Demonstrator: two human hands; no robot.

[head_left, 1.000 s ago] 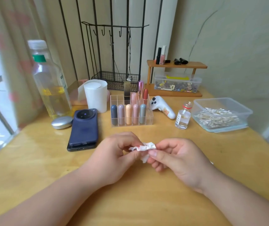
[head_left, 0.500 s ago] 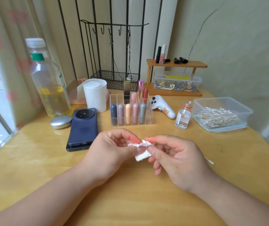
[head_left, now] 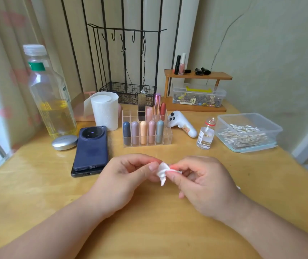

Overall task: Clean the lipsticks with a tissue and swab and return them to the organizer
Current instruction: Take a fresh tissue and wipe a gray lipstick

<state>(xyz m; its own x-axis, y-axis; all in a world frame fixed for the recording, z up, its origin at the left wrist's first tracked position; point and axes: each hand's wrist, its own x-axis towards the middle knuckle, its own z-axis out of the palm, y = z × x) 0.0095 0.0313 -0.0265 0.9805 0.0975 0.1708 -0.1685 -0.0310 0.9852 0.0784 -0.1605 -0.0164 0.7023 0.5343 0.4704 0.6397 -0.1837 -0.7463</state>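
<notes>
My left hand (head_left: pixel 127 176) and my right hand (head_left: pixel 205 184) meet over the near middle of the table and both pinch a small crumpled white tissue (head_left: pixel 162 171). A pink-red streak shows at my right fingertips; what it belongs to is hidden. Behind the hands stands the clear acrylic organizer (head_left: pixel 168 135). Its front row holds several pastel capsule-shaped lipsticks (head_left: pixel 143 131). More lipsticks (head_left: pixel 162 109) stand in the back row. Cotton swabs (head_left: pixel 242 135) lie in a clear plastic box (head_left: pixel 272 128) at the right.
A tissue roll (head_left: pixel 104 111), a dark phone (head_left: pixel 91 148), a silver compact (head_left: pixel 64 143) and an oil bottle (head_left: pixel 50 101) stand left. A white handheld device (head_left: pixel 183 124) and small glass bottle (head_left: pixel 205 137) sit right of the organizer. A wire rack (head_left: pixel 127 90) and wooden shelf (head_left: pixel 198 75) line the back.
Both hands have kept working the tissue between their fingertips; it is now bunched tighter and hangs a little lower. The hands stay in about the same spot.
</notes>
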